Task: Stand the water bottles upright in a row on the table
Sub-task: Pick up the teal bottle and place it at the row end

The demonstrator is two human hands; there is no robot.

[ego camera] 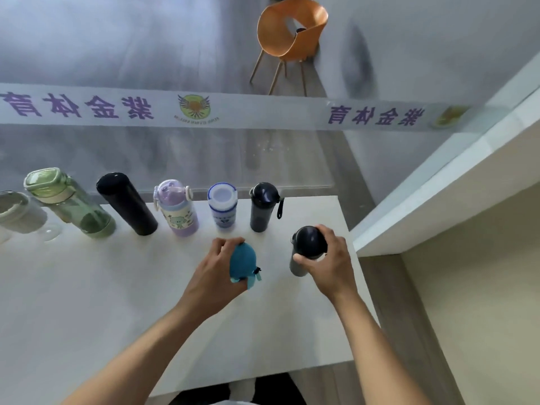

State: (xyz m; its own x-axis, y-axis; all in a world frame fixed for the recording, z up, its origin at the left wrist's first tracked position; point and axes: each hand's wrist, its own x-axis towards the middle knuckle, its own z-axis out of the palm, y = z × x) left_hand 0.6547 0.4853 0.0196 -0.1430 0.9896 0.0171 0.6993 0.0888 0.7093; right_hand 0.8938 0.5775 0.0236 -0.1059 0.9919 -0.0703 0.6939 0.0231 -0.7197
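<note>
Several bottles stand upright in a row along the far edge of the white table (87,287): a clear one (20,213) at far left, a green one (70,200), a tall black one (127,204), a purple cartoon one (178,209), a small blue-and-white one (222,206) and a dark navy one (263,207). My left hand (217,273) grips a teal bottle (243,263) from above, in front of the row. To its right, my right hand (328,260) holds a grey bottle with a dark cap (308,244), upright near the table's right edge.
A glass partition with a white banner of purple characters (187,108) rises behind the table. An orange chair (290,33) stands beyond it. A white ledge (438,182) runs along the right, close to the table's right edge.
</note>
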